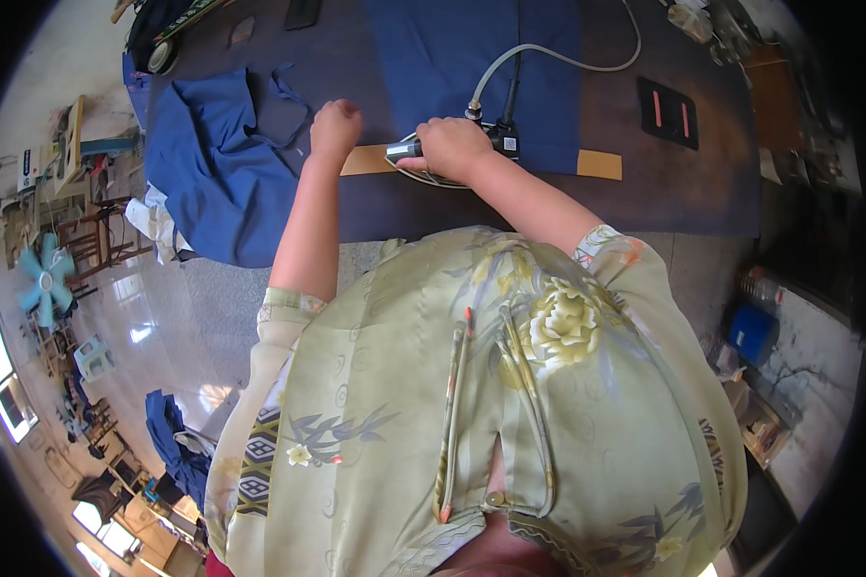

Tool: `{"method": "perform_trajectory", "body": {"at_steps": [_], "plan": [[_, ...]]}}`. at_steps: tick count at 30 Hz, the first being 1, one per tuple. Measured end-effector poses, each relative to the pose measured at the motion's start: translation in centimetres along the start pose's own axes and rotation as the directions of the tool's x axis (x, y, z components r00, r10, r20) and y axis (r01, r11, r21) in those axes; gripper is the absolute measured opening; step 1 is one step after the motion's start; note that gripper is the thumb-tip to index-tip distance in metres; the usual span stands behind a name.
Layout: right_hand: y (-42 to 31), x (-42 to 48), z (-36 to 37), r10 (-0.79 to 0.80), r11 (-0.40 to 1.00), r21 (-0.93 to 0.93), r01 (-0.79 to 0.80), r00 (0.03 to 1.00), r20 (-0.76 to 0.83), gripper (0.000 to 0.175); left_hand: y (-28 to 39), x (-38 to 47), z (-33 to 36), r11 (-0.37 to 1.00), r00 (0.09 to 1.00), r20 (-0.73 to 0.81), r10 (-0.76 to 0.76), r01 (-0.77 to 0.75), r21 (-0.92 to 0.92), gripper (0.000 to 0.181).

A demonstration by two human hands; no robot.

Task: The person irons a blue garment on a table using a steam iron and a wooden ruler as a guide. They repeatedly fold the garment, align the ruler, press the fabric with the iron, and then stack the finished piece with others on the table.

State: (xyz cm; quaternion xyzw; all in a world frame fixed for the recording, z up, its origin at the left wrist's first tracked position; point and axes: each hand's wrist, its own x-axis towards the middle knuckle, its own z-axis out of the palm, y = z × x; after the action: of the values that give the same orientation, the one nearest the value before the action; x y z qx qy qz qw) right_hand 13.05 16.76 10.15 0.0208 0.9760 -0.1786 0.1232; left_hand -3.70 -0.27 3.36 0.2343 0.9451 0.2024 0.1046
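Observation:
My right hand [453, 148] is closed around the handle of a steam iron [503, 141], whose hose [519, 49] and black cable run up from it. Beneath the iron lies a flat piece of blue fabric [541, 94], over a tan strip [599, 164] that shows at both sides. Left of the iron, my left hand [336, 128] is just above the dark table cover, fingers curled; whether something is between them cannot be seen. A crumpled blue garment with a tie [220, 166] lies left of that hand.
A black iron rest with two red strips [670, 114] lies on the dark-covered table [722, 195] at the right. A dark phone-like object [302, 13] is near the far edge. White cloth [155, 222] hangs at the left edge. A blue fan [45, 280] stands farther left.

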Motion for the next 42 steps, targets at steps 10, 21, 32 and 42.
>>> {"method": "perform_trajectory", "body": {"at_steps": [10, 21, 32, 42], "plan": [[-0.2, 0.2, 0.0, 0.020, 1.000, -0.012, -0.020, 1.000, -0.006, 0.066, -3.2, -2.4, -3.7, 0.966, 0.986, -0.162, -0.045, 0.002, -0.259, 0.026], [-0.1, 0.0, 0.1, 0.001, 1.000, -0.020, -0.001, 1.000, -0.026, 0.065, -3.7, -3.5, -4.2, 0.965, 0.988, -0.135, -0.072, 0.035, -0.260, 0.026], [-0.1, -0.1, 0.1, 0.005, 1.000, -0.016, -0.006, 1.000, -0.027, 0.066, -3.5, -5.0, -3.9, 0.956, 0.986, -0.128, -0.111, 0.071, -0.285, 0.025], [0.1, -0.1, 0.2, 0.007, 1.000, -0.005, -0.007, 1.000, -0.022, 0.067, -2.7, -5.8, -3.3, 0.952, 0.983, -0.147, -0.110, 0.061, -0.300, 0.024]]}}
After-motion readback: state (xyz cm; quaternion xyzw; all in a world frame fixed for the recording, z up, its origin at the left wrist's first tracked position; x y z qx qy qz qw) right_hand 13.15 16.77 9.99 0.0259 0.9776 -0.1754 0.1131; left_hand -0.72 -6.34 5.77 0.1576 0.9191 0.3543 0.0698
